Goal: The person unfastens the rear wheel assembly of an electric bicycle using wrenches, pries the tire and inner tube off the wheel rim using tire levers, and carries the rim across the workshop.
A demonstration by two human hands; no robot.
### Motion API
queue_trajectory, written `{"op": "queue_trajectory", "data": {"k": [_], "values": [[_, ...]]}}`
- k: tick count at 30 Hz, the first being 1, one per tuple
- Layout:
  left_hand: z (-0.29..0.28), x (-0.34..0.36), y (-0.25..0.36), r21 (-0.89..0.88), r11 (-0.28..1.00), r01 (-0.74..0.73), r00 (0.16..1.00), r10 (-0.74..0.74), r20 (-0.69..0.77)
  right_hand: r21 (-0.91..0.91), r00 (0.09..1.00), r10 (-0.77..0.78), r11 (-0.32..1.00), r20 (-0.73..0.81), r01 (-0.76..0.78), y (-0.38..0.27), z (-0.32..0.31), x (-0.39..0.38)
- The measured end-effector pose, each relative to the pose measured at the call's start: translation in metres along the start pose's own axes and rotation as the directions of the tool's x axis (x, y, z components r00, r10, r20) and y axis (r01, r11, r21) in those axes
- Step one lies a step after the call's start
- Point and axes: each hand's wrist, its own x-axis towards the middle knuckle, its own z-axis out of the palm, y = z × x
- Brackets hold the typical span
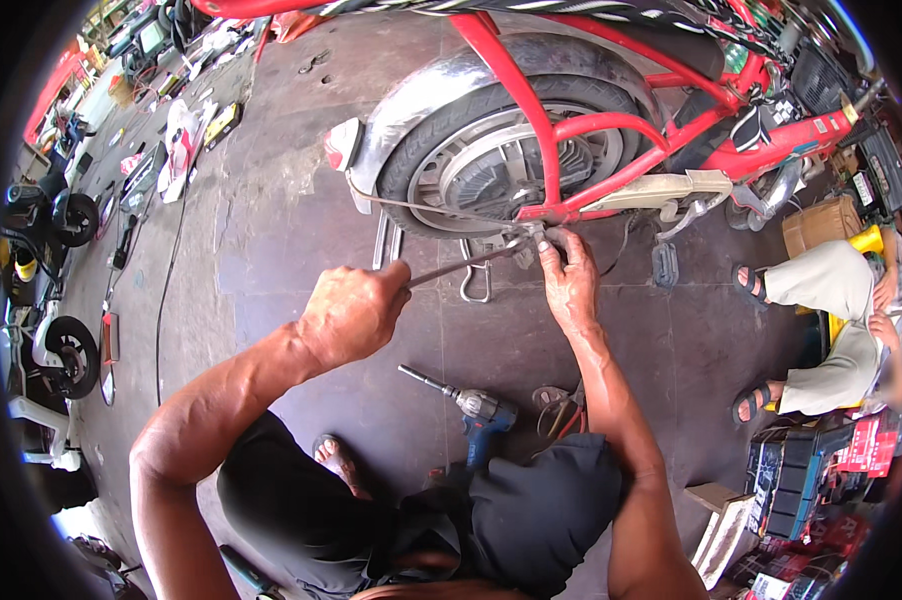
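A red electric bike (546, 150) stands ahead of me, its rear wheel (411, 150) with a large hub motor toward me. My left hand (356, 312) is closed round the handle of a long dark metal wrench (451, 268). The wrench slants up to the right, its far end at the wheel's axle below the red frame. My right hand (571, 272) is at that axle, thumb and fingers bent in at the wrench's far end. What exactly its fingertips pinch is hidden. A metal kickstand (477, 285) shows just below the axle.
On the floor before my knees lie a blue cordless impact driver (486, 412) and some pliers (569, 412). A person in light trousers (821, 285) sits at the right, beside a cardboard box (821, 225) and stacked boxes (801, 480). Scooters (71, 355) and scattered parts line the left.
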Motion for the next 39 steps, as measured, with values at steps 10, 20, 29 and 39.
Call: {"op": "queue_trajectory", "data": {"k": [10,20,29,39], "values": [[0.006,0.037,0.020,0.080,0.996,0.045,0.999,-0.045,-0.001,0.130,0.998,0.044,0.991,-0.053,-0.037,0.012,0.002,0.006],[-0.033,0.082,0.030,0.238,0.971,-0.038,0.997,0.021,0.072,0.161,0.992,0.049,0.987,-0.114,-0.030,0.022,0.016,0.015],[0.094,0.059,-0.016,-0.222,0.967,0.127,0.989,-0.140,-0.041,0.485,0.939,0.342,0.815,0.039,-0.317,0.033,0.058,-0.022],[0.117,0.071,-0.018,-0.435,0.874,0.216,0.962,-0.268,-0.061,0.666,0.926,0.313,0.647,0.212,-0.371,0.023,0.064,0.016]]}}
